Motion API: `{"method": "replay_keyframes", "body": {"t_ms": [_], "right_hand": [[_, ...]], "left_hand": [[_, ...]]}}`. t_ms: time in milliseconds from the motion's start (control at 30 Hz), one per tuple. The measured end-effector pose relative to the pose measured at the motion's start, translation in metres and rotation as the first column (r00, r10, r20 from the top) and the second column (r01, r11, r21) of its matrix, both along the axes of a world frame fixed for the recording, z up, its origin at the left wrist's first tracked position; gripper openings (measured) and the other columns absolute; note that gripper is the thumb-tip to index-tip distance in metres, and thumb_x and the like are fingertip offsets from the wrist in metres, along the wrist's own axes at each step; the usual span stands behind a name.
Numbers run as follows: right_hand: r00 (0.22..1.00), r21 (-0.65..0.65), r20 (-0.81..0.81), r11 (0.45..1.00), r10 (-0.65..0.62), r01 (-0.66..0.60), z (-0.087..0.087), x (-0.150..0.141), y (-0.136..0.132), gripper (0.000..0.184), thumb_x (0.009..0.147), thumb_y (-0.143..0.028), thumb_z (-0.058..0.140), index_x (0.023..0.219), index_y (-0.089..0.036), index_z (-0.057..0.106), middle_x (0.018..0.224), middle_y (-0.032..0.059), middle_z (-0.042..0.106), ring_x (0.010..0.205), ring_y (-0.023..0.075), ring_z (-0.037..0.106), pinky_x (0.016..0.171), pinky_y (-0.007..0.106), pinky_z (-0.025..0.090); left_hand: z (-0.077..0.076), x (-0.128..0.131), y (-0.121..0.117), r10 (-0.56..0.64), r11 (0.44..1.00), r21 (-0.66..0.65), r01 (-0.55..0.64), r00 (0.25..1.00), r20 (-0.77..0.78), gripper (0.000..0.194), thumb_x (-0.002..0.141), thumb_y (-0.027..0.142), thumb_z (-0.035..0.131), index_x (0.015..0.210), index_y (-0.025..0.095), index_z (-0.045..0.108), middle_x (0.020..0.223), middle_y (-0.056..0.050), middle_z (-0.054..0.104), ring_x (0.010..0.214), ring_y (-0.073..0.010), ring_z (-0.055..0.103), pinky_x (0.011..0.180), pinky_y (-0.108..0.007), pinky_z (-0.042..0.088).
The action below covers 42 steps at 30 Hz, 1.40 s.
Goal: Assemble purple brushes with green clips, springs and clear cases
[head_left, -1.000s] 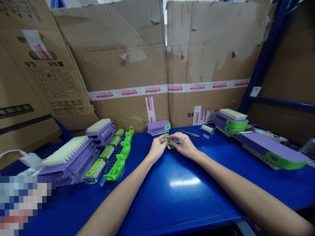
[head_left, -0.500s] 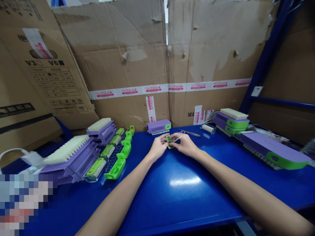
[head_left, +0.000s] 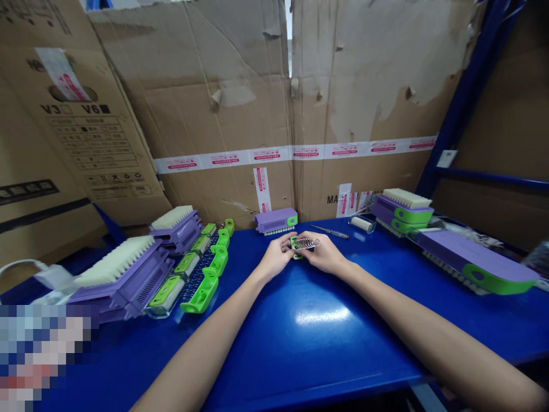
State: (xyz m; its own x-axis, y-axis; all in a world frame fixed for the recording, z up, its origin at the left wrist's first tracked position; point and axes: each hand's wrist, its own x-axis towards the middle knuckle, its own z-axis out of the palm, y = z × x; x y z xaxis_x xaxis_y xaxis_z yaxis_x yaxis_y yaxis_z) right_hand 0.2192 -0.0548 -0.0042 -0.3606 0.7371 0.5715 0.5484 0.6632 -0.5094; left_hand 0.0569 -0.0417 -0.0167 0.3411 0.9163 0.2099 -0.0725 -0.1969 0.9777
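Observation:
My left hand (head_left: pixel 275 256) is closed on a small green plastic piece (head_left: pixel 294 242), mostly covered by the fingers. Against that piece, my right hand (head_left: pixel 325 253) grips a thin metal coil spring (head_left: pixel 306 244), which points to the right from the green part. Both hands meet over the middle of the blue table. Just beyond them lies a purple brush housing (head_left: pixel 277 220) with a green end and white bristles below. To the right of it is a screwdriver (head_left: pixel 330 231).
At left, purple brush parts (head_left: pixel 124 274) are stacked beside a row of green-topped pieces (head_left: pixel 175 284), springs (head_left: pixel 198 274) and green end caps (head_left: pixel 203 293). More brushes (head_left: pixel 476 257) lie at right, near a white roller piece (head_left: pixel 362 224). Cardboard (head_left: pixel 223 114) walls the back.
The spring has tipped down from a slant toward level, and my right hand has turned slightly with it. My left hand stays in place on the green piece.

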Motion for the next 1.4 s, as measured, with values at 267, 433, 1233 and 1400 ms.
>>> {"method": "replay_keyframes", "body": {"t_ms": [267, 433, 1233, 1400], "right_hand": [[0.992, 0.012, 0.049, 0.993, 0.113, -0.113, -0.001, 0.002, 0.001, 0.023, 0.079, -0.015, 0.056, 0.099, -0.02, 0.066, 0.096, 0.0072, 0.068, 0.087, 0.0198, 0.062, 0.078, 0.031, 0.045], [0.998, -0.006, 0.031, 0.998, 0.056, -0.056, -0.003, 0.001, 0.001, 0.016, 0.08, -0.016, 0.056, 0.092, -0.021, 0.065, 0.091, 0.0059, 0.069, 0.083, 0.0184, 0.063, 0.074, 0.028, 0.046], [0.979, -0.222, -0.199, 0.971, 0.043, -0.088, -0.014, -0.002, 0.009, 0.015, 0.07, -0.015, 0.057, 0.084, -0.018, 0.061, 0.065, -0.0017, 0.061, 0.06, 0.0134, 0.057, 0.058, 0.024, 0.043], [0.977, -0.233, -0.215, 0.971, 0.006, -0.058, -0.013, -0.006, 0.008, 0.021, 0.065, -0.01, 0.057, 0.084, -0.018, 0.061, 0.069, -0.0012, 0.064, 0.06, 0.0128, 0.057, 0.057, 0.023, 0.043]], "left_hand": [[-0.004, 0.0, 0.004, 0.024, 0.999, 0.028, -0.024, 1.0, 0.003, 0.054, 0.064, -0.002, 0.06, 0.116, 0.011, 0.058, 0.103, -0.011, 0.069, 0.097, -0.0199, 0.064, 0.088, -0.033, 0.049], [-0.003, 0.001, 0.003, 0.02, 1.0, 0.015, -0.02, 1.0, -0.015, 0.056, 0.064, -0.003, 0.057, 0.119, 0.011, 0.056, 0.101, -0.01, 0.07, 0.094, -0.0178, 0.065, 0.084, -0.029, 0.05], [0.011, 0.003, -0.007, -0.047, 0.998, 0.044, 0.048, 0.999, -0.027, 0.043, 0.063, 0.003, 0.062, 0.105, 0.014, 0.065, 0.102, -0.008, 0.07, 0.095, -0.02, 0.064, 0.086, -0.032, 0.047], [0.011, 0.004, -0.007, -0.043, 0.998, 0.047, 0.044, 0.999, -0.03, 0.037, 0.064, 0.009, 0.066, 0.101, 0.013, 0.066, 0.101, -0.01, 0.07, 0.093, -0.0207, 0.064, 0.085, -0.032, 0.048]]}}
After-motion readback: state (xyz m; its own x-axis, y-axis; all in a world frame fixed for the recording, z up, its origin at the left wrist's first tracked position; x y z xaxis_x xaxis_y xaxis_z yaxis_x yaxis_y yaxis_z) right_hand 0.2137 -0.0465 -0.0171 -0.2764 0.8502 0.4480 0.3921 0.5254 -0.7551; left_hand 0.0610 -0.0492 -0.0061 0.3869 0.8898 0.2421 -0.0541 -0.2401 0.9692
